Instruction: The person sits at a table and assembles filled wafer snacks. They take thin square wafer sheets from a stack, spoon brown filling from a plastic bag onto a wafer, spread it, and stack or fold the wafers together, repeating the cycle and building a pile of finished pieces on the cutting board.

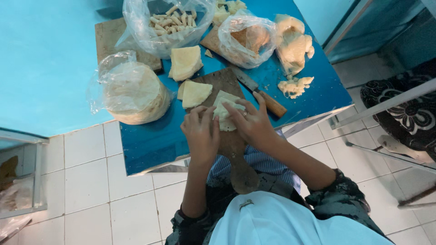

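My left hand [201, 131] and my right hand [251, 121] both press on a pale, partly folded dough sheet [225, 109] lying on a wooden cutting board [227, 81]. Fingers of both hands curl over the sheet's edges. A triangular cut sheet [195, 93] lies on the board just left of it. A stack of quarter-cut sheets [185, 62] rests behind the board. A knife with a wooden handle [261, 94] lies along the board's right side, close to my right hand.
On the blue table [145, 140] stand a bagged stack of round sheets [134, 93], a bag of rolled pieces [165, 22], another plastic bag [247, 41] and lumps of pale filling [295, 45]. White tiled floor lies below; a metal-framed seat [399, 104] stands at right.
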